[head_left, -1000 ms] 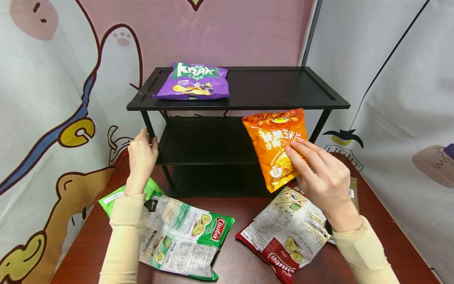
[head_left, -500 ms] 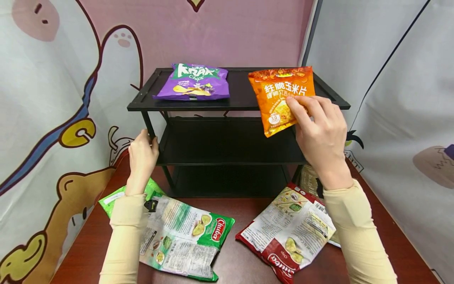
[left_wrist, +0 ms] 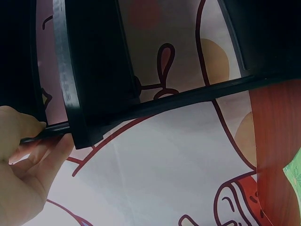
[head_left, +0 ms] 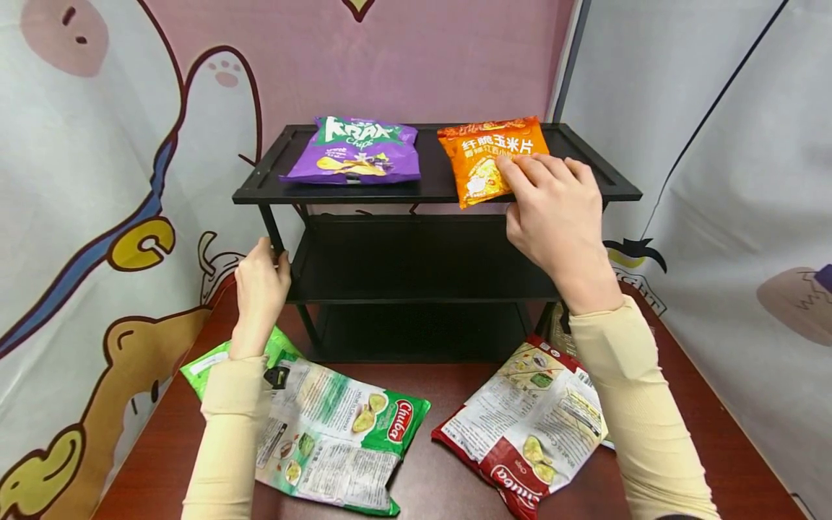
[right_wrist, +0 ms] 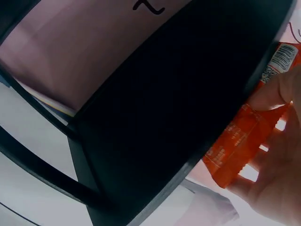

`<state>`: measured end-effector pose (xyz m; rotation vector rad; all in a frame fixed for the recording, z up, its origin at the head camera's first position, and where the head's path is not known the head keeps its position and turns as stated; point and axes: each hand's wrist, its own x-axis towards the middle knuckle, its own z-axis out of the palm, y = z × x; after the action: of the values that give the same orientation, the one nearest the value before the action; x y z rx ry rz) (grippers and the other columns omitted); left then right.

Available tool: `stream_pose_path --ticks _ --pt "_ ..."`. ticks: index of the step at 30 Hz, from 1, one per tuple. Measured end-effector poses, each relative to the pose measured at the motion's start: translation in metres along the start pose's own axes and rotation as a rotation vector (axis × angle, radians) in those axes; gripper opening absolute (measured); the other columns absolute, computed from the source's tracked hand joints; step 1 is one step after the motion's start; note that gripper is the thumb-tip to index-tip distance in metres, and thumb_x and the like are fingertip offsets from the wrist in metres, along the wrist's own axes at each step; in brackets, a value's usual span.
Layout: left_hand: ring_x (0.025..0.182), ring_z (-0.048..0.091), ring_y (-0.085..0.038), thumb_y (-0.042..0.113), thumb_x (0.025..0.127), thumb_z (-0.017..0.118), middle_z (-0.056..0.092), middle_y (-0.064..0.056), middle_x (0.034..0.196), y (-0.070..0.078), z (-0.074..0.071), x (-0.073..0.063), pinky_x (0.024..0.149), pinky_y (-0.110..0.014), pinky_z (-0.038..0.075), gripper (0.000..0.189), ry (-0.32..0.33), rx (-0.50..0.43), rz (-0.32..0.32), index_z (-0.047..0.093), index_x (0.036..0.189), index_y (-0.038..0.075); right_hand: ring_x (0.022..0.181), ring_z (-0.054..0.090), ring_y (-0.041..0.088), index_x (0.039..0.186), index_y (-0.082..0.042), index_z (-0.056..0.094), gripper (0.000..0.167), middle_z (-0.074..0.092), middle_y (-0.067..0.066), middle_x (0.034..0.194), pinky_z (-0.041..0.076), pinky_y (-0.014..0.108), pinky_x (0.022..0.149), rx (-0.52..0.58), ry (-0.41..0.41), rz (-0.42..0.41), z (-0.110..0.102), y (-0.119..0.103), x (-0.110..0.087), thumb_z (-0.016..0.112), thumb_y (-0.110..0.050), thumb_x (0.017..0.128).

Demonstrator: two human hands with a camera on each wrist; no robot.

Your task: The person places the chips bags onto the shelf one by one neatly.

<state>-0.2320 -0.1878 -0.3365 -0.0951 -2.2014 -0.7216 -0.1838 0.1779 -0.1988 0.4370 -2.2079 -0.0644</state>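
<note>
Your right hand [head_left: 559, 220]: pinching one orange bag [head_left: 490, 155] at the top shelf [head_left: 432, 170]. Your left hand [head_left: 261, 285], well apart: gripping one rack post [head_left: 270, 225]. Between them: one purple bag [head_left: 357, 150]. Below: four bags [head_left: 331, 440], one counter [head_left: 419, 462].

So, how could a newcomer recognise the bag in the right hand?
Find the black rack, then its top shelf. At the front, right of the purple bag, the right hand holds the orange bag. No other bag has that colour.
</note>
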Motion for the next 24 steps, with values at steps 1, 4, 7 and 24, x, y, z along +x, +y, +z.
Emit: stream_pose_path --ticks 1,4,7,24 --pt "0.069 0.061 -0.047 0.008 0.091 0.057 0.062 -0.026 0.075 0.000 0.000 0.000 0.063 -0.054 0.046 0.016 0.001 0.000 -0.002 0.054 0.086 -0.007 0.112 0.057 0.034 0.129 -0.010 0.056 0.045 0.064 0.015 0.123 0.041 0.050 0.098 -0.008 -0.032 0.006 0.001 0.000 0.001 0.044 -0.014 0.086" --pt "0.069 0.061 -0.047 0.008 0.090 0.057 0.062 -0.026 0.076 0.000 0.000 0.000 0.063 -0.053 0.046 0.016 -0.001 -0.005 -0.005 0.054 0.086 -0.007 0.117 0.055 0.035 0.132 -0.010 0.053 0.047 0.061 0.016 0.129 0.038 0.050 0.101 -0.018 -0.123 0.025 0.002 -0.001 0.006 0.043 -0.013 0.086" --pt "0.069 0.061 -0.047 0.008 0.090 0.057 0.063 -0.027 0.076 0.000 0.000 0.000 0.062 -0.053 0.046 0.015 -0.006 -0.007 -0.007 0.054 0.087 -0.007 0.122 0.051 0.036 0.136 -0.009 0.049 0.051 0.057 0.017 0.134 0.035 0.051 0.106 -0.011 -0.207 0.055 0.002 -0.002 0.009 0.045 -0.012 0.086" --pt "0.070 0.061 -0.048 0.008 0.090 0.057 0.061 -0.026 0.074 -0.001 0.000 0.000 0.063 -0.054 0.045 0.015 -0.003 -0.010 -0.008 0.054 0.086 -0.007 0.112 0.052 0.038 0.119 -0.001 0.058 0.037 0.059 0.020 0.118 0.033 0.048 0.111 0.032 0.030 0.016 0.001 -0.010 -0.012 0.047 -0.027 0.094"
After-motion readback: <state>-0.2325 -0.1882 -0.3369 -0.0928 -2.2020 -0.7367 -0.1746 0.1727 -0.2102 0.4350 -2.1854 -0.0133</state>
